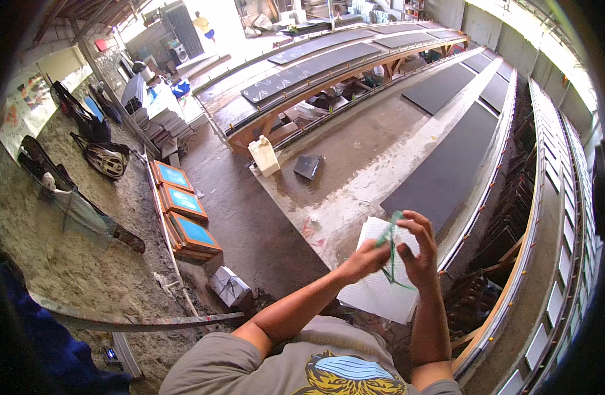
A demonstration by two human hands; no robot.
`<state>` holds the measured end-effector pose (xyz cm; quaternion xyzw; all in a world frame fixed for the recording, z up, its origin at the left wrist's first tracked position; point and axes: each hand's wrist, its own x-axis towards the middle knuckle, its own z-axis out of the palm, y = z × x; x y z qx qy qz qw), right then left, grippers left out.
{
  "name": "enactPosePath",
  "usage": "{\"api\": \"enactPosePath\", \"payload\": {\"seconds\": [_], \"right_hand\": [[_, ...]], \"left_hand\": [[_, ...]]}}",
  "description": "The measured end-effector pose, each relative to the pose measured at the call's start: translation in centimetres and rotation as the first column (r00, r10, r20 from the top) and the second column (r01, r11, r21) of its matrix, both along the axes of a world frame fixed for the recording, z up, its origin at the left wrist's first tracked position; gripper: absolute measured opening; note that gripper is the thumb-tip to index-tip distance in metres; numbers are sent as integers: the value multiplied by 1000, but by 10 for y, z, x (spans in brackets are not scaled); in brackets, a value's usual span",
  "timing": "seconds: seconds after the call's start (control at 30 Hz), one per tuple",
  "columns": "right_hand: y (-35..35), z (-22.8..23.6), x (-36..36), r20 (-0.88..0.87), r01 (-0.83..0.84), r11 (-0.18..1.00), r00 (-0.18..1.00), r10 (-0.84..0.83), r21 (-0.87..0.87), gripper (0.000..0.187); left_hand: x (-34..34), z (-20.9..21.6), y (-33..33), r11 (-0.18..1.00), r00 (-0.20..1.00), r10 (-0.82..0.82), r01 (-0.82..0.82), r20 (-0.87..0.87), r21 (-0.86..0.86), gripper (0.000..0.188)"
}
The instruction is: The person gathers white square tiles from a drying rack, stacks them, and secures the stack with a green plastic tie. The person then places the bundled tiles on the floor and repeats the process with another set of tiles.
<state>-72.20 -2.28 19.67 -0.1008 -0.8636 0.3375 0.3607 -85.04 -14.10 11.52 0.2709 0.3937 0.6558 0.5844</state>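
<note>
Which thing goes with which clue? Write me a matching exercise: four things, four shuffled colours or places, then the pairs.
1. string
2. sheets
3. helmet
4. frames

A. left of the row of three
B. blue centres, brown edges
C. green, at the left hand and right hand
D. white, stacked

Pairs: 1-C; 2-D; 3-A; 4-B

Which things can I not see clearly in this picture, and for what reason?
All in the head view:
- Green cord: ends unclear; blurred, partly covered by left hand.
- White sheets: partly hidden behind the hands.
- Distant person: details too small.
- Dark-blue cloth: cut off by the dark rim.
</note>
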Motion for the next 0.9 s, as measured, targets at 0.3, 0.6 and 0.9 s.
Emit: {"api": "enactPosePath", "payload": {"seconds": [0.3, 0.6, 0.9], "right_hand": [[-7, -53, -11, 505, 68, 992, 863, -7, -102, 59], [-11, -97, 0, 690, 267, 941, 642, -334, 207, 74], [-14, -138, 54, 601, 692, 673, 429, -674, 261, 114]], "left_hand": [[-155, -59, -87, 199, 195, 970, -980, -144, 12, 32], [-172, -208, -151, 256, 174, 147, -958, -974, -132, 77], [-113, -176, -87, 405, 297, -43, -868, -954, -288, 111]]}}
